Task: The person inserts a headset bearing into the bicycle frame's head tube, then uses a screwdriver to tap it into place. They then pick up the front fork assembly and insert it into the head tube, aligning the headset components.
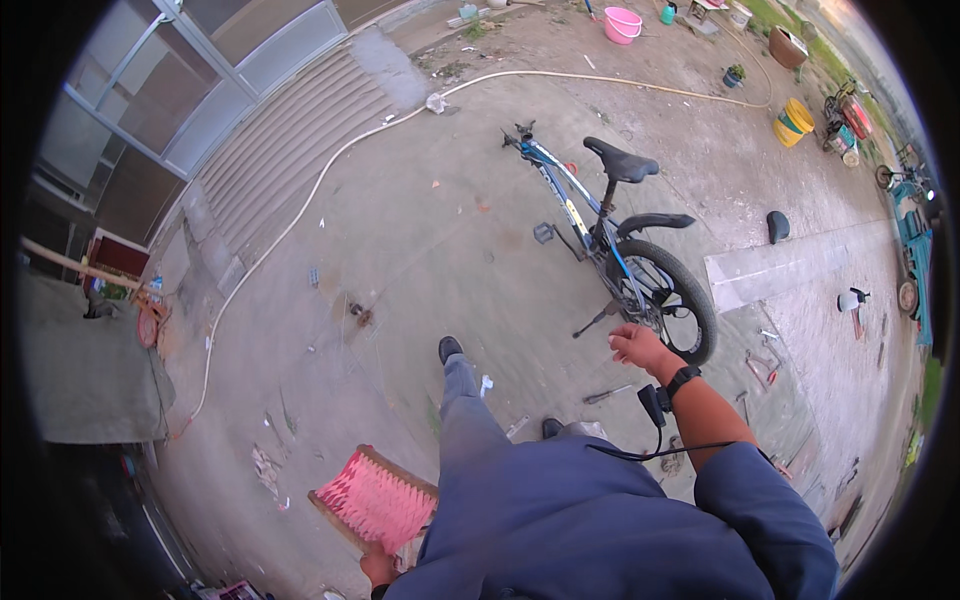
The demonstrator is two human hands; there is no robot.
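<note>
Stool in one hand, bike by the other

A person in a dark blue shirt steps across a concrete yard (400, 260), a red woven stool (375, 500) at the left side and a bike (608, 236) ahead to the right. The left hand (378, 565) has its fingers clamped on the near end of the stool, which is tilted, its wooden frame showing around the seat. The right hand (637, 346), a black watch (683, 378) on its wrist, reaches out beside the rear wheel (706, 310). Its fingers are loosely curled; whether the tips meet, or whether the hand touches the wheel, cannot be told from this angle. A black device (653, 405) on a cable hangs close to the watch.

The blue and white bike stands on the right half of the yard, its black saddle (621, 165) toward the right and its fork pointing to the far edge. A screwdriver (607, 394) lies near the person's feet, with red-handled pliers (762, 367) farther right among other small tools. A pale hose (540, 72) curves along the yard's left and far sides, passing the steps (290, 130). On the dirt beyond the far edge sits a pink bucket (622, 26); a yellow bucket (793, 122) stands past the far right corner.
</note>
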